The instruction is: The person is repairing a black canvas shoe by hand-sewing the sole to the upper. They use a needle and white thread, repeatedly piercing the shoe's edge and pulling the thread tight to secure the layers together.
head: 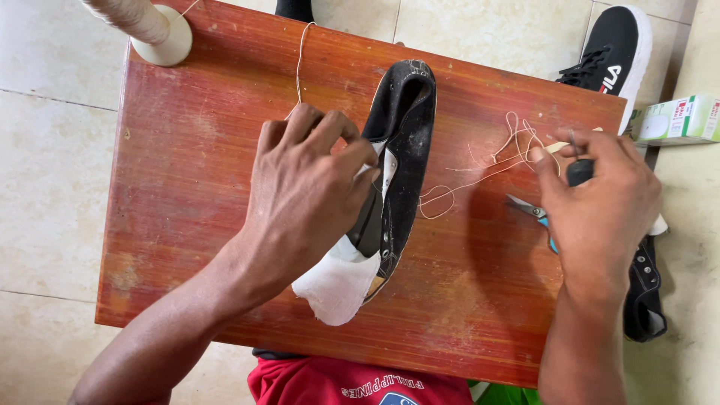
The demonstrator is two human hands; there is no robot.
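Black canvas shoe upper (pixel 401 150) pinned by our left hand (pixel 304 195); our right hand (pixel 600 202) pinches a threaded awl (pixel 574 142)—keep thread (pixel 480 176) taut, untangled.

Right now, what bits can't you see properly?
Head view:
- Right hand covers most of the tool it pinches and part of the scissors.
- Left hand hides the black shoe piece's middle.
- Thread spool is cut off by the top edge.
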